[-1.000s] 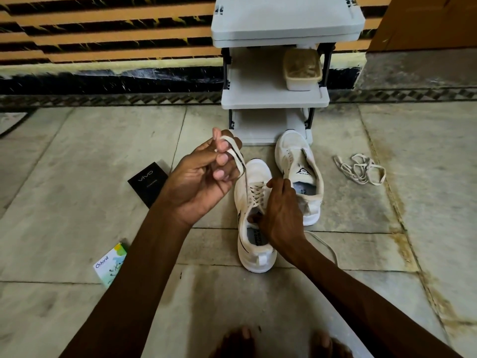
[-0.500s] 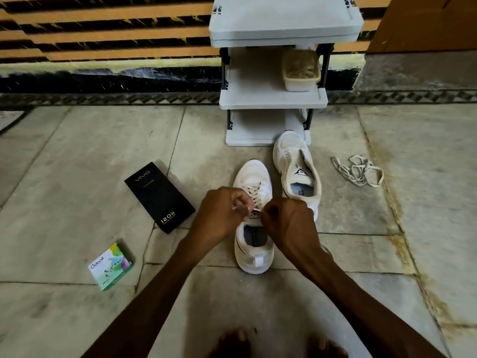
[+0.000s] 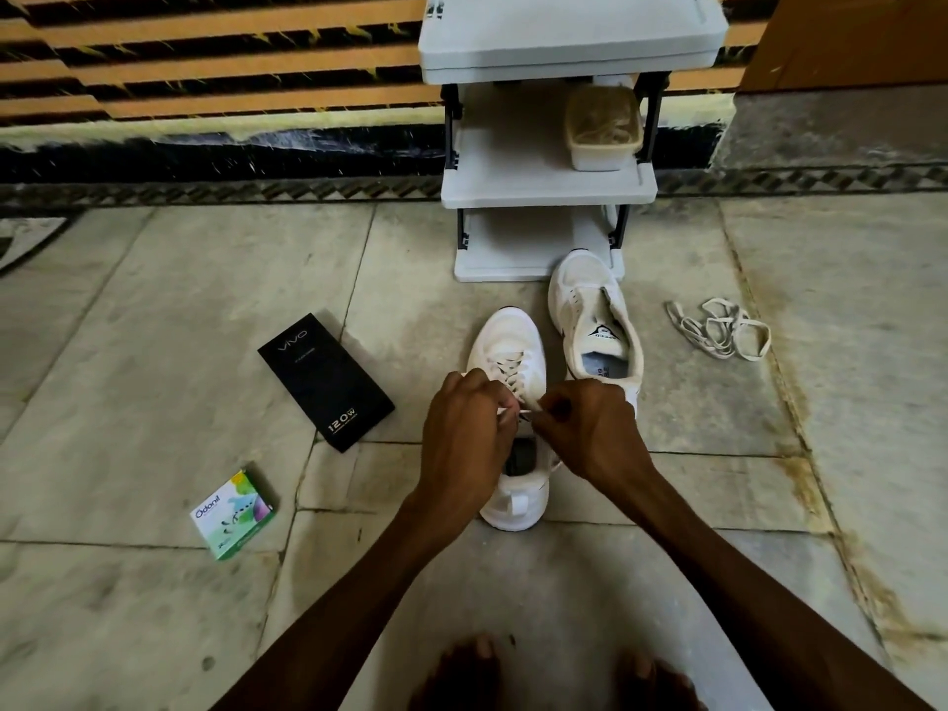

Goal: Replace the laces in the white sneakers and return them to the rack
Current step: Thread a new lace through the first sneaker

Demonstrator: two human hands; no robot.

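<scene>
In the head view, the near sneaker (image 3: pixel 513 346) stands on the stone floor (image 3: pixel 154 325) a little below the middle of the frame, with its toe pointing to 12 o'clock toward the rack (image 3: pixel 549 187). A pale lace (image 3: pixel 513 369) criss-crosses its upper eyelets.

Both hands meet over the shoe's tongue. The left hand (image 3: pixel 464 433) comes in from 7 o'clock with its fingers curled, pinching a white lace end between thumb and fingertips. The right hand (image 3: pixel 585 428) comes in from 5 o'clock, also curled, and pinches the other end. The two pinches sit just beside each other, almost touching. The left hand covers part of the shoe's opening, and the heel tab shows below the wrists.

The second sneaker (image 3: pixel 585 300) lies at 1 o'clock from the first, just beside it. Its toe reaches the foot of the rack, its tongue is pulled open and no lace shows in it. A loose tangle of laces (image 3: pixel 718 331) lies on the floor at 3 o'clock from that shoe, well apart from it.

The grey rack stands at 12 o'clock against the striped wall. A cream tub (image 3: pixel 603 128) sits on the right of its middle shelf.

At 9 o'clock from the near sneaker a black box (image 3: pixel 326 382) lies flat, and a small green box (image 3: pixel 233 513) lies at 8 o'clock, farther out. The person's bare toes (image 3: pixel 461 674) show at 6 o'clock on the frame's bottom edge.
</scene>
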